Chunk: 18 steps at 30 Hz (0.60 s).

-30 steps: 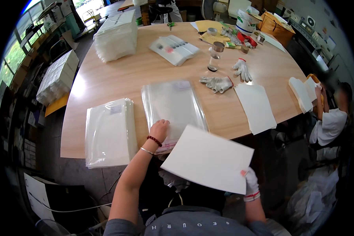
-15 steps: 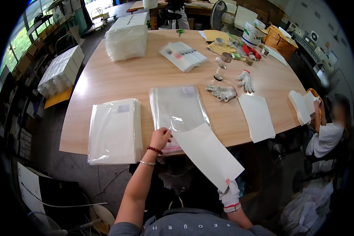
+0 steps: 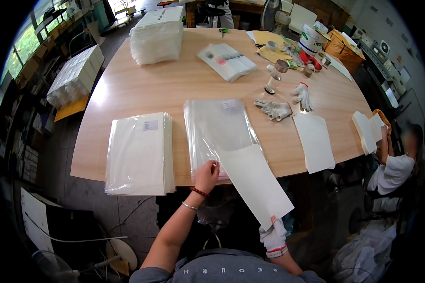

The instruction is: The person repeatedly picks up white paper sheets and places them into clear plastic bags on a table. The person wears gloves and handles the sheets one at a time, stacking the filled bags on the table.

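The left hand (image 3: 207,173) sits just below the centre of the frame, bare, with its forearm rising from the lower edge at a slant toward the upper right. Its fingers curl inward and pinch together at the tips. 2 bands circle the left wrist, 1 dark red and 1 thin and silvery. The right hand (image 3: 274,234) lies in the lower right of the frame, in a white glove with a red-trimmed cuff, fingers closed in a grip, the wrist bent upward.
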Each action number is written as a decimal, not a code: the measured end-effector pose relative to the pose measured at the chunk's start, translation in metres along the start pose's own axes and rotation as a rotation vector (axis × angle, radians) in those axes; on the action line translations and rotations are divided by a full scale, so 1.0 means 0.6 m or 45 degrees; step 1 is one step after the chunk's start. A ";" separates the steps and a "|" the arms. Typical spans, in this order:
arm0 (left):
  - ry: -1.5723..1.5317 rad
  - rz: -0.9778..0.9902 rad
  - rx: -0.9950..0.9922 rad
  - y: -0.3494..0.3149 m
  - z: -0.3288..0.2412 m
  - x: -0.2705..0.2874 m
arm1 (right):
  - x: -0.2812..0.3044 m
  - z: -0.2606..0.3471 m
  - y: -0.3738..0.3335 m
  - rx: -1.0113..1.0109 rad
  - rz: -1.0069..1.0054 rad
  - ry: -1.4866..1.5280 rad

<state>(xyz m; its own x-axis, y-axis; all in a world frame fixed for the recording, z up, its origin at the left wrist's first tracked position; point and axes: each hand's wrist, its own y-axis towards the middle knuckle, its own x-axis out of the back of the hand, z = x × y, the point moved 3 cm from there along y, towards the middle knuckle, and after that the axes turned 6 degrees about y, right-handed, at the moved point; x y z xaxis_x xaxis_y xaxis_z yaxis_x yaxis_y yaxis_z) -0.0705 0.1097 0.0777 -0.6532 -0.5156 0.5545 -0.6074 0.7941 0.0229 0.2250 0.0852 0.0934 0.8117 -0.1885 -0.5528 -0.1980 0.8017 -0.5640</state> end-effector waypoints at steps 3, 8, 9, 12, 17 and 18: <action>-0.519 -0.403 -0.242 -0.010 0.014 -0.050 | -0.001 0.002 -0.001 -0.004 -0.015 -0.070; -0.461 0.171 -0.115 -0.005 0.058 -0.201 | -0.033 0.016 -0.015 0.029 -0.007 -0.244; -0.013 0.111 -0.466 -0.031 0.053 -0.204 | -0.030 0.017 -0.014 0.016 0.038 -0.289; -0.506 0.433 -0.052 -0.106 0.069 -0.224 | -0.026 0.007 0.001 -0.104 0.190 -0.256; -1.450 0.462 0.751 -0.218 0.106 -0.234 | -0.054 -0.076 0.082 -0.240 0.248 -0.014; -0.762 0.461 0.377 -0.209 0.117 -0.237 | -0.067 -0.086 0.108 -0.222 0.234 -0.006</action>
<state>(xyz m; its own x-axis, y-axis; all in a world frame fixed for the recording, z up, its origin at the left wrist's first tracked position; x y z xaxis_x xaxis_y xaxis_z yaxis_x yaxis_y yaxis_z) 0.0668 0.0608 -0.0622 -0.9175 -0.3928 -0.0630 -0.3491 0.8709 -0.3458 0.1511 0.1157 0.0475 0.7556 -0.0453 -0.6534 -0.4342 0.7122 -0.5515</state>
